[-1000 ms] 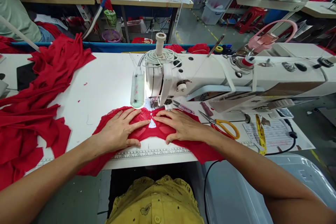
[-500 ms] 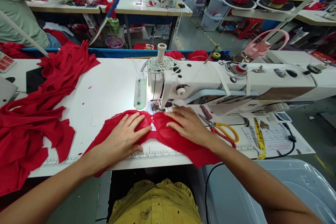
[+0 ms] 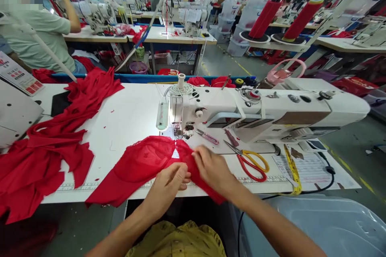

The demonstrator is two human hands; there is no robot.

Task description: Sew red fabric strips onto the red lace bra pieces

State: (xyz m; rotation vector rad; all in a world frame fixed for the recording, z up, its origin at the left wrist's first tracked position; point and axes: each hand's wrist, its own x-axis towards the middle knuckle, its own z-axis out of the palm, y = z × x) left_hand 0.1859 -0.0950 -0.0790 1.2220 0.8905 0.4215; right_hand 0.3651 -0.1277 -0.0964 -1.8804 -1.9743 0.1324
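Observation:
A red bra (image 3: pixel 141 160) with sheer, lacy cups lies across the front of the white table. Its centre, where a small white triangle (image 3: pixel 175 153) shows, is just before the needle area of the sewing machine (image 3: pixel 217 102). My right hand (image 3: pixel 212 166) is closed, pinching the upper edge of the right-hand cup. At the lower edge of that same cup, my left hand (image 3: pixel 170 180) has its fingers curled together on the fabric. The fingertips of both hands are partly hidden.
Small snips (image 3: pixel 208 136) and scissors (image 3: pixel 249 160) with yellow and red handles lie right of the bra. Farther right are a yellow tape measure (image 3: pixel 292 170) and a written sheet. Red fabric pieces (image 3: pixel 69 128) pile up at left. A person sits beyond the table.
Both hands were spread flat on the bra by the needle; now they are drawn back, with fingers closed at the right-hand cup. The snips have come into view. The head view has tilted up.

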